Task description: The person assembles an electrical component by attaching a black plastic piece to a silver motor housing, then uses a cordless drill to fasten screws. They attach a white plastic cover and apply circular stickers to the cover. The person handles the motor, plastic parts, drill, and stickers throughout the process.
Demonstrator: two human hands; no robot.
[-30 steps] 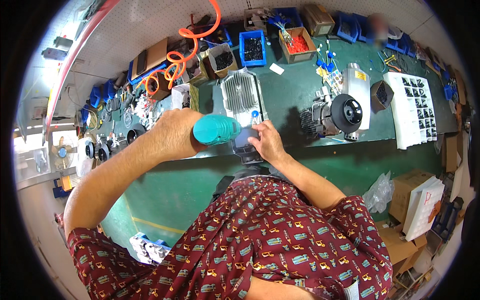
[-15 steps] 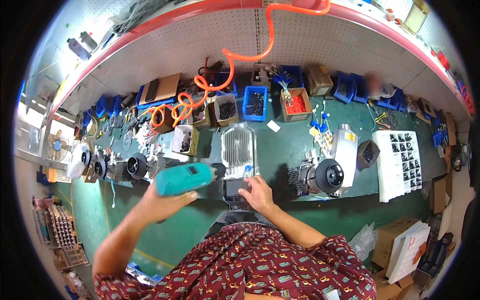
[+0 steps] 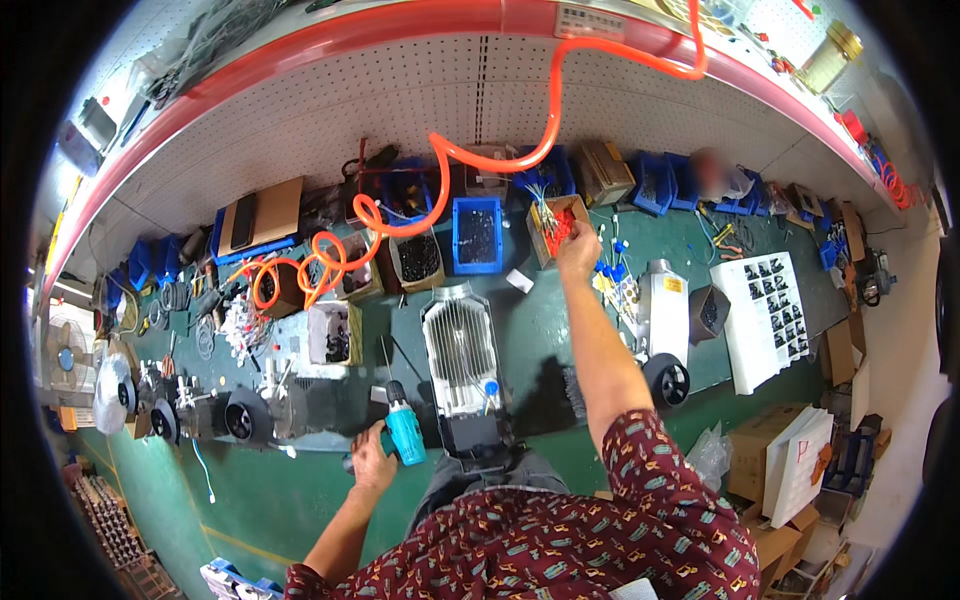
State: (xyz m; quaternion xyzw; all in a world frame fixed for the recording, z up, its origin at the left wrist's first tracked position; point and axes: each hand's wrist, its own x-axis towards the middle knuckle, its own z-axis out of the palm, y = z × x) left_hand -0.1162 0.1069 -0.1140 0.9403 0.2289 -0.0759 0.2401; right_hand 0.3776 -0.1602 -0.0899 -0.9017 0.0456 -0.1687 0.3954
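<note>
My left hand (image 3: 372,460) is closed round the handle of a teal cordless drill (image 3: 406,435), low by the bench's front edge. The drill's black chuck points away from me over the bench. Right of it lies a grey finned metal housing (image 3: 460,345), with a blue-capped wire (image 3: 491,388) on it and a black box-shaped part (image 3: 474,436) at its near end. My right hand (image 3: 578,252) reaches into a cardboard box (image 3: 543,248) of small red parts (image 3: 560,228). Its fingers are drawn together over them; what they hold, if anything, is hidden.
A coiled orange hose (image 3: 440,180) hangs in front of the back panel. Blue bins (image 3: 477,265) of small parts line the bench's rear. Fan assemblies (image 3: 247,415) stand at left. At right are a silver housing (image 3: 664,310) and a white foam tray (image 3: 735,325).
My right hand has left the black part and stretched forward to the box of red parts. My left hand has lowered the drill, whose chuck now points away from me. The view has shifted.
</note>
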